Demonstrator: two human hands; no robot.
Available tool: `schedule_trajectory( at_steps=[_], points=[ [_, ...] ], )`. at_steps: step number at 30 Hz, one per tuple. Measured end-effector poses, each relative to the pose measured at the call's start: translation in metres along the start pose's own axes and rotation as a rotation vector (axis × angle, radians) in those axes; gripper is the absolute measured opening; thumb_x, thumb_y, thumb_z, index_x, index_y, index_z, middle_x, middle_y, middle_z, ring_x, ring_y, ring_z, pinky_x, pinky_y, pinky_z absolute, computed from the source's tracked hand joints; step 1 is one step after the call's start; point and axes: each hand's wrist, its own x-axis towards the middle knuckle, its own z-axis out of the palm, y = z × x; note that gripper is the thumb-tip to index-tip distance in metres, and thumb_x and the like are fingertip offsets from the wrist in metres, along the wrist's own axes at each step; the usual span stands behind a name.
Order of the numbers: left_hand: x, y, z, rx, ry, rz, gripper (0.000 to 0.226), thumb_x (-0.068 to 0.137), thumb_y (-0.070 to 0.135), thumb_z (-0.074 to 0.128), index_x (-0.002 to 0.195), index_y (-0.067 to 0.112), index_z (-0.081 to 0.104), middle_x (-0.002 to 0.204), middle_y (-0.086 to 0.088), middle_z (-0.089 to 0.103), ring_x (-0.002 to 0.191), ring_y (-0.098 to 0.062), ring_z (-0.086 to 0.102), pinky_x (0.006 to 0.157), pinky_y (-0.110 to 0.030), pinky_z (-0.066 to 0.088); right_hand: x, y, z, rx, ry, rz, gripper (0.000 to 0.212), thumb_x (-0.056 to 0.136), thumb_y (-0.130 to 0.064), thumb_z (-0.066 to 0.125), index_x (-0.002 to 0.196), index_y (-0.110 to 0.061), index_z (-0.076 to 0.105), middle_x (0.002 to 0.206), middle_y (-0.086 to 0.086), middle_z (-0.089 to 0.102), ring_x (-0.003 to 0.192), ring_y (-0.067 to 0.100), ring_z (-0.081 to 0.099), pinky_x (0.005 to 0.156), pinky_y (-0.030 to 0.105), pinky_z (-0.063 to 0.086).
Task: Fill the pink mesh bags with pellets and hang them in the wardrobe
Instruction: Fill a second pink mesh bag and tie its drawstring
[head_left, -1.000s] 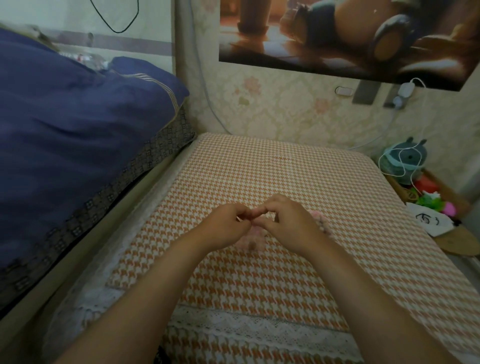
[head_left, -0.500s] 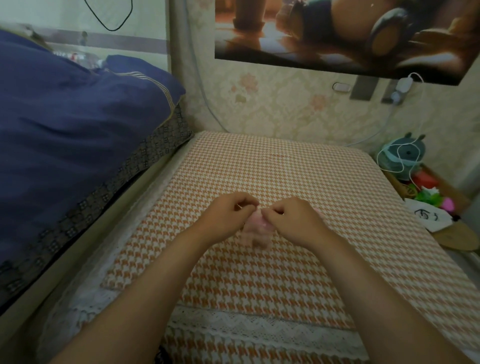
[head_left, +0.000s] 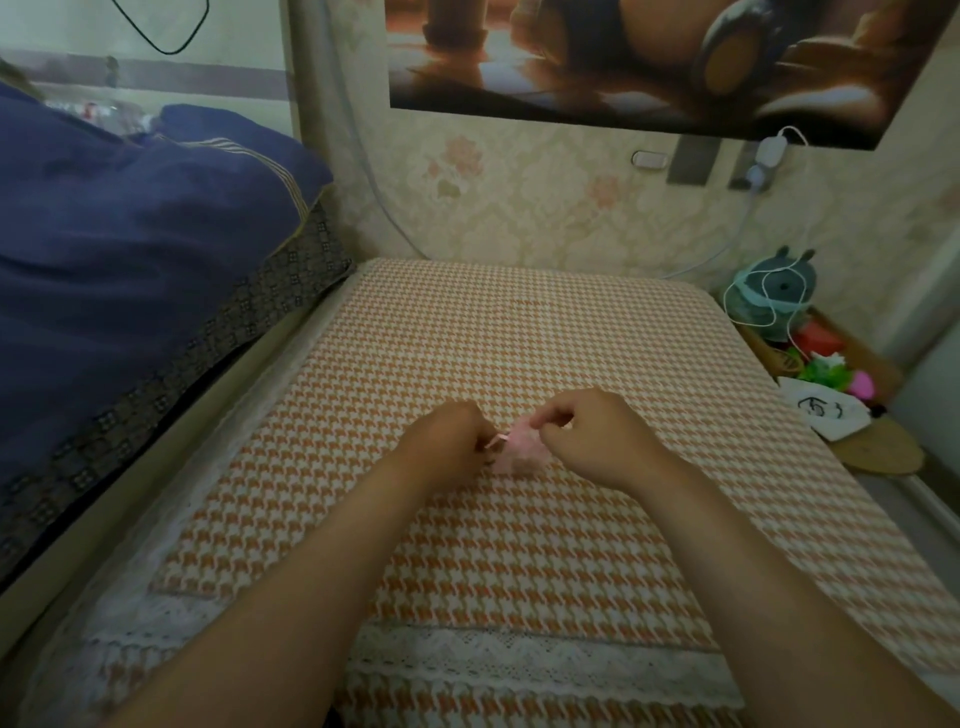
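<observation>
A small pink mesh bag (head_left: 519, 449) sits bunched on the orange houndstooth cloth (head_left: 519, 338), between my two hands. My left hand (head_left: 447, 441) pinches a thin pink drawstring at the bag's left side. My right hand (head_left: 592, 434) pinches the string at the bag's top right. The two hands are a little apart with the bag's neck gathered between them. The bag looks filled, but its contents are blurred. No loose pellets or wardrobe are in view.
A bed with a dark blue quilt (head_left: 130, 249) runs along the left. At the right edge a low stand holds a teal plush (head_left: 774, 296) wrapped in a white cable, colourful small items (head_left: 831, 371) and a white bag (head_left: 826, 410). A poster hangs on the wall behind.
My hands, touching above the bag a second ago, have moved apart sideways. The pink bag now shows between them, with its drawstring stretched to each side.
</observation>
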Motion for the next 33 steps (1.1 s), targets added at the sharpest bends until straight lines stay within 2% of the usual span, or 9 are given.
schedule_trajectory(
  at_steps=[6,9,11,16,19,21,26,30,33],
  points=[
    [0.008,-0.005,0.008,0.12,0.06,0.025,0.016,0.083,0.034,0.064,0.091,0.024,0.073,0.095,-0.001,0.065,0.095,-0.023,0.058,0.076,-0.037,0.05,0.0,0.003,-0.002,0.005,-0.012,-0.02,0.025,0.088,-0.033,0.06,0.108,-0.033,0.074,0.105,-0.016,0.068,0.099,0.007,0.063,0.09,0.036,0.054],
    [0.008,-0.005,0.005,-0.076,0.118,-0.071,0.015,0.085,0.029,0.067,0.099,0.028,0.074,0.095,0.008,0.069,0.086,-0.013,0.062,0.075,-0.029,0.051,0.001,0.004,-0.001,-0.004,-0.016,-0.022,0.025,0.089,-0.035,0.06,0.112,-0.034,0.072,0.107,-0.016,0.066,0.099,0.007,0.062,0.089,0.036,0.054],
    [0.008,-0.003,-0.001,-0.233,0.215,-0.116,0.016,0.086,0.025,0.069,0.101,0.028,0.072,0.095,0.013,0.07,0.077,-0.005,0.061,0.073,-0.025,0.051,0.001,0.004,-0.001,-0.005,-0.019,-0.024,0.025,0.089,-0.037,0.061,0.112,-0.033,0.072,0.108,-0.015,0.067,0.1,0.008,0.062,0.09,0.035,0.054],
    [-0.001,0.02,-0.021,-0.472,0.4,-0.011,0.015,0.085,0.029,0.074,0.098,0.028,0.067,0.088,0.019,0.066,0.08,0.0,0.063,0.071,-0.014,0.051,0.004,0.0,0.0,-0.038,-0.037,-0.031,0.026,0.088,-0.035,0.06,0.112,-0.032,0.072,0.104,-0.014,0.067,0.096,0.009,0.062,0.087,0.034,0.054],
    [-0.005,0.029,-0.024,-0.478,0.381,0.067,0.011,0.083,0.031,0.076,0.092,0.031,0.068,0.085,0.021,0.067,0.081,0.002,0.063,0.073,-0.015,0.051,0.005,-0.001,0.002,-0.052,-0.035,-0.035,0.02,0.088,-0.032,0.057,0.103,-0.031,0.07,0.099,-0.012,0.069,0.085,0.009,0.063,0.074,0.031,0.053],
    [-0.004,0.03,-0.022,-0.405,0.327,0.105,0.008,0.084,0.035,0.074,0.091,0.034,0.07,0.084,0.023,0.066,0.082,0.002,0.06,0.074,-0.02,0.05,0.006,0.0,0.003,-0.061,-0.038,-0.025,0.017,0.088,-0.034,0.055,0.097,-0.029,0.069,0.093,-0.008,0.071,0.078,0.011,0.064,0.069,0.034,0.054],
    [0.001,0.026,-0.013,-0.283,0.311,0.093,0.013,0.084,0.038,0.073,0.096,0.032,0.073,0.093,0.015,0.061,0.081,0.0,0.052,0.073,-0.021,0.044,0.006,0.0,0.005,-0.064,-0.034,-0.017,0.023,0.085,-0.037,0.054,0.096,-0.028,0.072,0.088,-0.009,0.071,0.082,0.011,0.065,0.078,0.041,0.057],
    [0.002,0.023,-0.015,-0.319,0.313,0.042,0.016,0.085,0.032,0.071,0.101,0.031,0.071,0.099,0.015,0.058,0.084,-0.002,0.056,0.073,-0.016,0.043,0.006,0.002,0.002,-0.036,-0.038,-0.014,0.033,0.088,-0.034,0.056,0.116,-0.03,0.072,0.109,-0.01,0.072,0.098,0.01,0.065,0.09,0.035,0.054],
    [0.0,0.015,-0.021,-0.358,0.32,-0.042,0.014,0.088,0.029,0.068,0.101,0.03,0.069,0.102,0.015,0.061,0.086,-0.004,0.06,0.076,-0.023,0.05,0.005,0.001,0.0,-0.035,-0.043,-0.019,0.036,0.087,-0.03,0.057,0.121,-0.029,0.07,0.116,-0.009,0.071,0.103,0.01,0.064,0.091,0.032,0.054]
  ],
)
